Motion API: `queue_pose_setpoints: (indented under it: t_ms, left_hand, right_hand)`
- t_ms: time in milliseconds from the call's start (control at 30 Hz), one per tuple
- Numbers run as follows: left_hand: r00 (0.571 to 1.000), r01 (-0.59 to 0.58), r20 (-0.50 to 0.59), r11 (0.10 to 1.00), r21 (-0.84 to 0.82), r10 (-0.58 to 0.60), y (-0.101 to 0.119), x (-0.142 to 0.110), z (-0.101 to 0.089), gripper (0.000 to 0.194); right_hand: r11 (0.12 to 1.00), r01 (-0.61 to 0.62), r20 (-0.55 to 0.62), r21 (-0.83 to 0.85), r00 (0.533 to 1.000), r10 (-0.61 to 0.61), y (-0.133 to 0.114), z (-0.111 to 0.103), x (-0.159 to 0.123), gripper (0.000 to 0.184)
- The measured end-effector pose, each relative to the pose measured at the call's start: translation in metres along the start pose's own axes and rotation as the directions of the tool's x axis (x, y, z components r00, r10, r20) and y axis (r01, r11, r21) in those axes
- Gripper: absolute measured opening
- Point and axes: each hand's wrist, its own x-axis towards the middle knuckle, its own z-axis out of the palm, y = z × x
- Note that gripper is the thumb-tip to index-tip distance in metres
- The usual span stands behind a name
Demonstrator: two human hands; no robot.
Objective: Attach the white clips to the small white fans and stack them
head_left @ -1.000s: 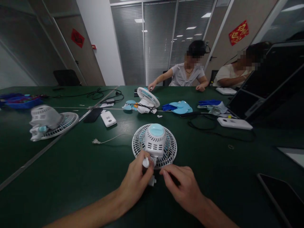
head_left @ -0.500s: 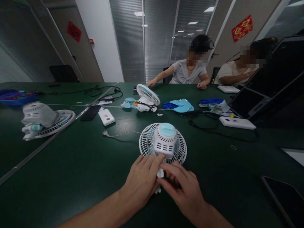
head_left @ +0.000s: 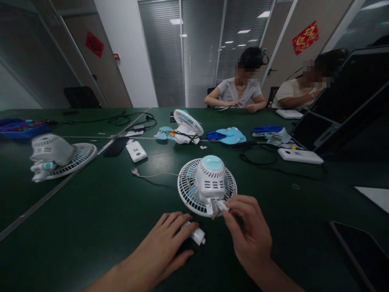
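Note:
A small white fan (head_left: 207,183) with a light-blue cap lies grille-down on the dark green table (head_left: 91,211) in front of me. My left hand (head_left: 165,247) rests on the table near the front edge, its fingers curled over a small white cylindrical part (head_left: 197,235). My right hand (head_left: 247,231) pinches the fan's white neck bracket (head_left: 216,206) at the near side of the motor housing. The fan's thin white cord and plug (head_left: 135,172) trail off to the left.
A second fan (head_left: 56,156) lies at the left and a third (head_left: 186,127) at mid-table, near blue blades (head_left: 231,136), a white remote (head_left: 136,151) and a black phone (head_left: 116,146). Black cables, white boxes and a dark screen (head_left: 358,247) sit right. Two people sit opposite.
My left hand has pulled back from the fan toward me, bringing the white cylindrical part down onto the table. My right hand has shifted up to the fan's neck bracket.

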Motion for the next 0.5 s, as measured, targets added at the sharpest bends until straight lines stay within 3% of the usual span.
queue_pose_setpoints:
  t_ms: [67,200,267,367,500]
  left_hand:
    - [0.998,0.026,0.064,0.999,-0.042,-0.024,-0.001,-0.003,-0.001,0.037]
    - [0.988,0.144,0.004,0.922,-0.36,-0.153,0.001,0.0,-0.004,0.025]
    - [0.971,0.181,-0.047,0.852,-0.492,-0.233,0.001,0.004,-0.005,0.021]
    - [0.957,0.131,-0.106,0.731,-0.67,-0.269,0.0,0.008,-0.002,0.022]
    - [0.936,0.113,-0.061,0.463,-0.879,-0.346,-0.003,0.014,0.006,0.037]
  right_hand:
    - [0.989,-0.125,-0.03,0.074,0.991,0.127,0.007,0.002,-0.002,0.013]
    - [0.941,-0.299,0.09,0.158,0.953,0.288,0.012,0.01,-0.007,0.011]
    - [0.938,-0.306,0.123,0.164,0.95,0.288,0.01,0.013,-0.008,0.01]
    - [0.951,-0.263,0.151,0.163,0.959,0.239,0.004,0.015,-0.008,0.012]
    - [0.955,-0.244,0.177,0.169,0.961,0.214,0.002,0.014,-0.007,0.014]
